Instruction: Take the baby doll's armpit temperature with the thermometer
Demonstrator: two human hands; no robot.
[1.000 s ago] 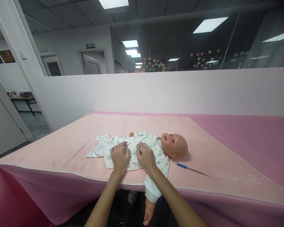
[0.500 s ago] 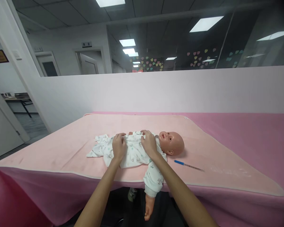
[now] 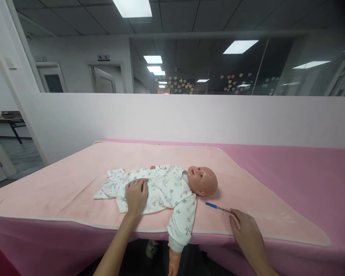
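Observation:
A baby doll (image 3: 166,188) in a white patterned romper lies on its back, its head (image 3: 204,181) toward the right. One doll arm (image 3: 181,222) hangs over the near table edge. My left hand (image 3: 136,194) lies fairly flat on the doll's lower body, its fingers stretched out. Below the doll's head lies a thin rod with a blue end (image 3: 211,205), looking like a glass thermometer. My right hand (image 3: 247,232) has its thumb and fingers closed at the thin end of this thermometer, and covers its tip.
A peach mat (image 3: 74,184) is spread over a pink cloth (image 3: 304,172) on the table. A white half wall (image 3: 189,119) with glass above runs along the back. A shoe (image 3: 151,248) shows under the table. A desk (image 3: 7,120) stands beyond the doorway at left.
My right hand has left the doll's chest and moved right to the thermometer's thin end. My left hand stays on the doll, slightly lower on its body. The camera view has tilted up.

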